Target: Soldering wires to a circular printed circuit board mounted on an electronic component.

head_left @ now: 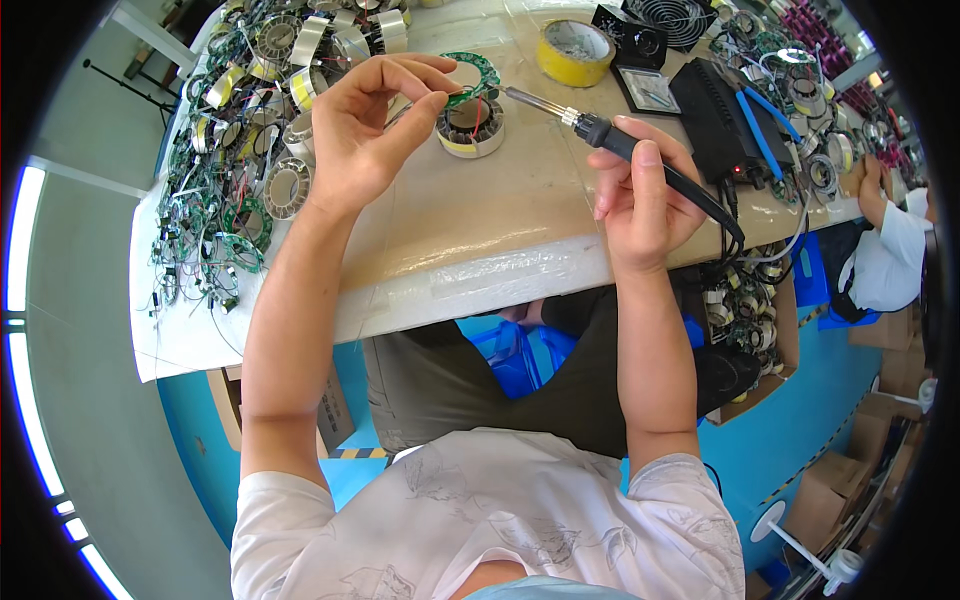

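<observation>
My left hand (375, 130) pinches the edge of a green ring-shaped circuit board (484, 72) between thumb and fingers. Just below the board, a motor stator (470, 143) with a pale outer band and dark windings sits on the table, and a red wire runs between the two. In my right hand (648, 190) is a soldering iron (610, 137), held like a pen, with its black cable trailing to the right. The iron's tip points left and lies close to the board's right edge; whether they touch I cannot tell.
Stators and wired green boards (240, 160) are heaped along the table's left side. A yellow tape roll (577, 52), a black soldering station (715, 115), blue-handled pliers (760, 135) and a black fan (670, 22) stand at the right. A carton of parts (750, 330) is below; another person's hand (874, 190) shows far right.
</observation>
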A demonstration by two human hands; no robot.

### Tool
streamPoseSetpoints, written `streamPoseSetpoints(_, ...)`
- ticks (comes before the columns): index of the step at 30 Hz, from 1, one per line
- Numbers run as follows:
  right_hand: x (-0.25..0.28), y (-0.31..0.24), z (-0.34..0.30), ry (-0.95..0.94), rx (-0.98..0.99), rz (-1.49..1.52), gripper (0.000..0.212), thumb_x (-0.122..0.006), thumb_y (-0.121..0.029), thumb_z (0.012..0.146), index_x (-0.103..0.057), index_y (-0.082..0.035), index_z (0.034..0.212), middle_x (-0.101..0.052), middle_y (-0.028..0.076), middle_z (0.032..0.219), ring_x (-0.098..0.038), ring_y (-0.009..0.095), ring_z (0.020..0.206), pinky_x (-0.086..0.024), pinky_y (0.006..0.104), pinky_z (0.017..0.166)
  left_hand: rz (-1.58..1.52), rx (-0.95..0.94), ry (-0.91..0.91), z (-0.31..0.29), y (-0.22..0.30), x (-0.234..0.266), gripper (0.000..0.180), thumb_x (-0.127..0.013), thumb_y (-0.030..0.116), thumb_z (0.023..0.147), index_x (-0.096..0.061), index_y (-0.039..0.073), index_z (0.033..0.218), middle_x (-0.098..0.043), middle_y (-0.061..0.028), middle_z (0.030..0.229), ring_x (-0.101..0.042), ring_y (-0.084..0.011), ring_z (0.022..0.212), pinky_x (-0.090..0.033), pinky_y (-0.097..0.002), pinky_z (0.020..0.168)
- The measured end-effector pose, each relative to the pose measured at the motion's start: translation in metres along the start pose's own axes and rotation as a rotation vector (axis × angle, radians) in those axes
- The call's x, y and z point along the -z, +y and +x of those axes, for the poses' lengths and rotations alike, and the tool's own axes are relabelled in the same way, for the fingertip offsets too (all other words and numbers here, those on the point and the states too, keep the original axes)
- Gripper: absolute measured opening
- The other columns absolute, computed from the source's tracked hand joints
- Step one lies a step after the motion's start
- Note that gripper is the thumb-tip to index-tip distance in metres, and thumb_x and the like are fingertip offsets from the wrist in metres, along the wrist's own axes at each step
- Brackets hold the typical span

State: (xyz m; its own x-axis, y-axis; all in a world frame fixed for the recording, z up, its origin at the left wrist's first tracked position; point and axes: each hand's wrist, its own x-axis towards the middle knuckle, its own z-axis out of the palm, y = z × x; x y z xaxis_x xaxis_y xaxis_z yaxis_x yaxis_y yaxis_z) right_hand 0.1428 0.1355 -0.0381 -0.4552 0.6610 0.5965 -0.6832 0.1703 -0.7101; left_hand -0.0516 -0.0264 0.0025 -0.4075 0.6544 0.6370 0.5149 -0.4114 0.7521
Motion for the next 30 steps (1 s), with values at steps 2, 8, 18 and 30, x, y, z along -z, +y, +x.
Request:
streamPoseSetpoints(2, 0.0008, 0.0011, 0.0004, -0.004, 0.003, 0.006, 0.019, -0.058, -0.008, 0.098, -0.064, 0.005, 0.11, -0.072, 0.019, 0.081, -0.047, 0.006, 0.044, -0.037, 0.0194, 0.04, 0.011, -0.011, -0.009, 0.0001, -0.0003, 0.0011, 0.007, -0.065, -0.008, 0.085, -0.063, -0.002, 0.085, -0.072, -0.0151, 0.098, -0.064, -0.0284, 0.115, -0.047, -0.0408, 0.102)
streamPoseSetpoints(8, -0.0011, -0.002, -0.0006, 0.012, 0.006, -0.096, 0.029, -0.049, -0.013, 0.101, -0.062, 0.01, 0.112, -0.068, 0.019, 0.077, -0.046, 0.01, 0.042, -0.037, 0.021, 0.04, 0.018, -0.023, -0.011, -0.0003, 0.0012, 0.0, 0.007, -0.065, -0.008, 0.085, -0.062, -0.002, 0.084, -0.072, -0.0153, 0.097, -0.064, -0.0287, 0.114, -0.048, -0.0419, 0.102)
streamPoseSetpoints(18, 0.0006, 0.0018, -0.001, -0.019, 0.041, -0.028, 0.019, -0.058, -0.006, 0.097, -0.064, 0.007, 0.109, -0.07, 0.019, 0.08, -0.048, 0.006, 0.045, -0.037, 0.019, 0.042, 0.029, -0.042, -0.009, -0.0008, -0.0003, 0.0011, 0.007, -0.066, -0.008, 0.085, -0.062, -0.002, 0.084, -0.072, -0.0147, 0.097, -0.065, -0.0286, 0.113, -0.049, -0.0414, 0.101)
streamPoseSetpoints(30, -0.0005, 0.0021, 0.0002, -0.023, 0.06, -0.036, 0.02, -0.056, -0.007, 0.098, -0.063, 0.008, 0.11, -0.07, 0.02, 0.079, -0.046, 0.006, 0.044, -0.036, 0.0184, 0.042, 0.0, -0.04, -0.018, -0.0006, -0.0026, 0.0023, 0.007, -0.066, -0.007, 0.085, -0.062, -0.002, 0.085, -0.072, -0.0143, 0.097, -0.065, -0.0295, 0.113, -0.049, -0.0419, 0.101)
